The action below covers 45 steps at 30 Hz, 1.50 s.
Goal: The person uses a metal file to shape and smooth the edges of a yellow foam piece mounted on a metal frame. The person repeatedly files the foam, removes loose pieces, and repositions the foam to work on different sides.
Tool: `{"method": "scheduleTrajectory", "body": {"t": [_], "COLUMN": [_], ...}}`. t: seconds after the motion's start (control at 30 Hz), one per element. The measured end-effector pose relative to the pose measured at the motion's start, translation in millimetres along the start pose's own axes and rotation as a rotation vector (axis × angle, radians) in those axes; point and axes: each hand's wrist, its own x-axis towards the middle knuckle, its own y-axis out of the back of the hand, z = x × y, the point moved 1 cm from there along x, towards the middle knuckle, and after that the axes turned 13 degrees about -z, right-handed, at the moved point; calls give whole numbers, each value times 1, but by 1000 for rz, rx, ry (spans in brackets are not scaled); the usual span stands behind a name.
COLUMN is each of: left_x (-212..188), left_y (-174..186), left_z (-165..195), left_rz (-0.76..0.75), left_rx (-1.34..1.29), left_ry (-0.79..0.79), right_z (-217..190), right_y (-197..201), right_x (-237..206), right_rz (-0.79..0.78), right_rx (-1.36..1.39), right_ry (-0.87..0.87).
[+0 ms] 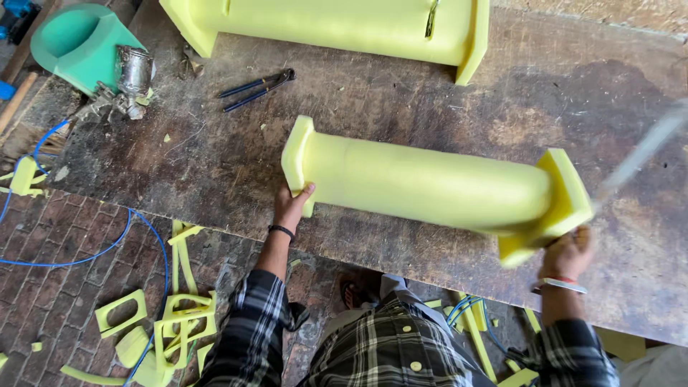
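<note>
From the head camera, a yellow foam spool (430,183) lies on its side across a worn, stained wooden bench (430,107), one square flange at each end. The left hand (290,204) is closed around the bottom corner of the left flange, thumb up against its face. The right hand (570,251) sits just under the right flange, curled into a fist around a thin pale tool (645,150) that is blurred, so its kind cannot be told. A second, larger yellow piece (337,25) lies along the far edge of the bench. Dark pliers (258,88) lie between the two, well apart from the hands. At the far left corner stand a green foam form (75,43) and a metal spray gun (125,82). Below the bench is a brick floor (64,236), strewn with yellow offcuts (172,322) and crossed by a blue hose (107,247).
</note>
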Motion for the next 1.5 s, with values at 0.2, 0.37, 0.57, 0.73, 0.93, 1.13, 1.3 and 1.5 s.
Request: {"method": "scheduleTrajectory", "body": {"t": [0.2,0.37,0.57,0.73,0.93,1.13,1.3,1.5], "left_x": [-32,-41,-63,-65,-67,-69,-82,-127], "left_y": [56,44,36,39,38,43,45,58], "left_z": [31,7,-31,-37,-37,-37,-39,-47], "left_rz": [-93,56,207,283,330,353,322,220], "left_rx": [58,14,147,142,125,147,65,229], "left_ry": [21,-141,-30,-50,-50,-8,-89,-77], "right_z": [-3,-2,-54,-63,-49,-38,-32,-29], "right_y": [35,42,5,-99,-204,-255,-274,-278], "right_x": [21,16,13,-11,-55,-60,-58,-61], "right_rz": [-220,-365,-515,-961,-1231,-1297,-1377,-1396], "right_rx": [-210,-306,-1186,-355,-409,-513,-606,-525], "right_ry": [-157,-482,-195,-659,-804,-719,-590,-621]}}
